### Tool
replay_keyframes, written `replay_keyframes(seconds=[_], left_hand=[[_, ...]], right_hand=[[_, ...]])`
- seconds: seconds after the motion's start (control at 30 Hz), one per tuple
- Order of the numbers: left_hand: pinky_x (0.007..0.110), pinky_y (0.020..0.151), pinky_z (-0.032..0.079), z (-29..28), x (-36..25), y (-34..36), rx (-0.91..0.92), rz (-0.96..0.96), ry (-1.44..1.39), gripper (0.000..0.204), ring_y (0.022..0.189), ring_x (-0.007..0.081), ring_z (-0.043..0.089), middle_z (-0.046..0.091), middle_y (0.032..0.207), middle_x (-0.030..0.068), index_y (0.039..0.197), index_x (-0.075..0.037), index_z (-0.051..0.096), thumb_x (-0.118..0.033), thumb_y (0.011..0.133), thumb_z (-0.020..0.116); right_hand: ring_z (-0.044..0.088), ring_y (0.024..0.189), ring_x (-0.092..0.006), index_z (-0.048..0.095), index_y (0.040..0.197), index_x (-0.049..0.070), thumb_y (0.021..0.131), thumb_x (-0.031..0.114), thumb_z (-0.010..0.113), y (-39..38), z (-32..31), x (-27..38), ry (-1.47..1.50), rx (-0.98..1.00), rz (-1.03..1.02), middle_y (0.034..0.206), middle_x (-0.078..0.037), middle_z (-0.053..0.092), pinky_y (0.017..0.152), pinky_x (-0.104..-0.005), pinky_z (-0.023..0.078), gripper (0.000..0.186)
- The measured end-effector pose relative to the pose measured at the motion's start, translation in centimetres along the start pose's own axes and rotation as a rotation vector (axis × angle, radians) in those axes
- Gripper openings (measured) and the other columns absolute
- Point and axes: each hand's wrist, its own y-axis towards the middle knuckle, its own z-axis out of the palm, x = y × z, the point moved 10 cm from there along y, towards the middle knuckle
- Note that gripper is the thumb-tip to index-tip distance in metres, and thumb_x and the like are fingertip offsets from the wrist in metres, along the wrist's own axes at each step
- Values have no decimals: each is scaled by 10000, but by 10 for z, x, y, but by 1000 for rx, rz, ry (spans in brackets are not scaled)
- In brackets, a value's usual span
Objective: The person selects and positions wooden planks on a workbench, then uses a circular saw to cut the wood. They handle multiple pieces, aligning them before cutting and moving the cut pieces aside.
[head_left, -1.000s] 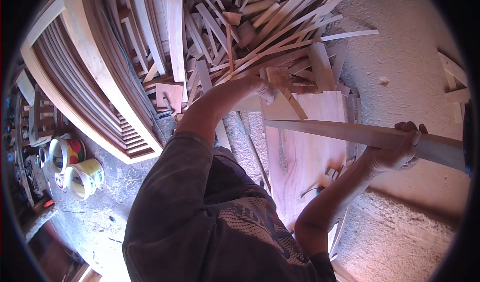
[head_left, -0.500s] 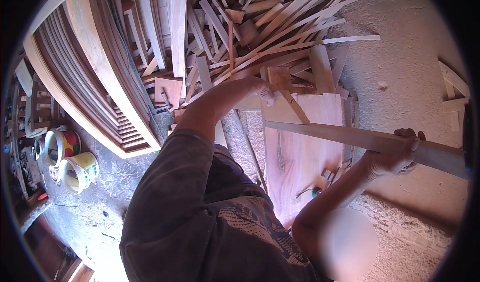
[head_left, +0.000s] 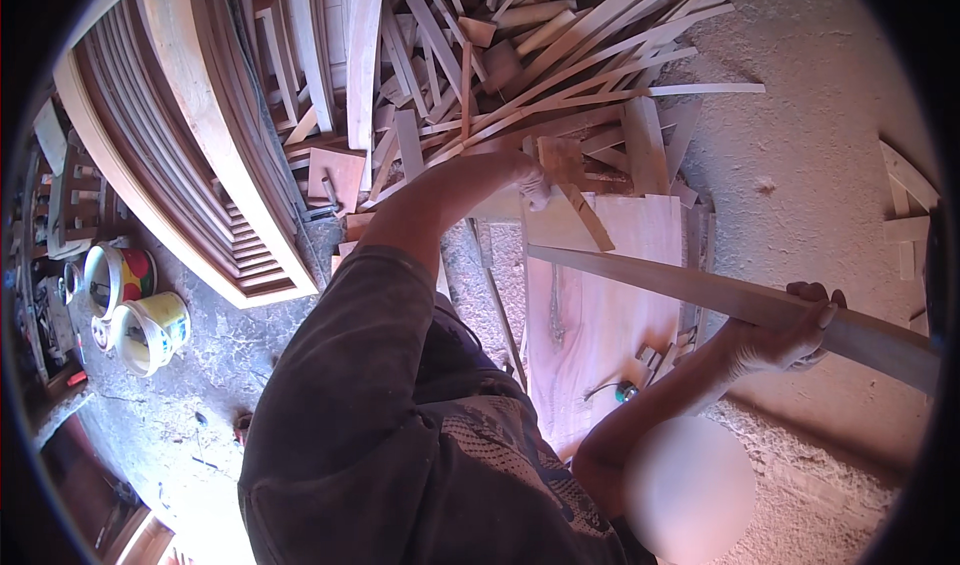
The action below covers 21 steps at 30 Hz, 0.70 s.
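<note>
Grips a long, pale beam in the right hand, toward the outer stretch at the right, with palm at the near side and fingers closed round, showing over the far edge. Slants, as a beam, from just below the left hand down to the right rim of the view, crossing above a wide, pinkish board. Reaches forward with the left arm, bent in a curve, and with the left hand turned downward, fingers partly curled, at the upper corner of a small wood piece, pale and with a notched edge. Cannot tell a pinch from a mere touch there, with fingertips partly hidden. Keeps the left hand apart from the beam, near the inner end, and well apart from the right hand. Sits near the right forearm, on the wide board: a small green object with a dark cord, just beside short wood bits. Spreads beyond the left hand: a scrap pile of strips and blocks. Stand farther left: a slatted frame and 2 buckets on the floor
</note>
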Motion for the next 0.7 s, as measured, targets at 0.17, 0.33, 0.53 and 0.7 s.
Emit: replay_keyframes(seconds=[0.17,0.33,0.53,0.7], left_hand=[[386,800,477,3,14,14,-25,11,-91,365,885,253,617,669,938,102,1000,-55,683,-228,682,636],[376,789,489,-7,3,5,-48,38,-73,363,875,243,624,672,945,91,1001,-66,689,-225,678,642],[374,788,495,-2,9,2,-45,8,-201,381,877,248,624,673,951,90,1031,-79,695,-235,685,657],[365,817,485,2,5,-7,0,5,-230,403,917,242,615,677,948,94,1059,-72,701,-238,694,655]], right_hand=[[536,705,-172,540,1057,-66,789,319,648,-6,9,8,-8,3,-3,692,-69,556,671,-336,405,482],[538,751,-167,464,1156,-77,782,372,648,-8,8,5,1,2,40,700,-63,551,724,-354,404,613],[544,697,-171,559,1052,-44,783,297,659,-4,14,5,24,14,8,704,-71,567,664,-331,427,446],[547,709,-170,560,1064,-40,781,303,652,-4,15,4,11,38,3,704,-68,573,671,-335,426,454]])
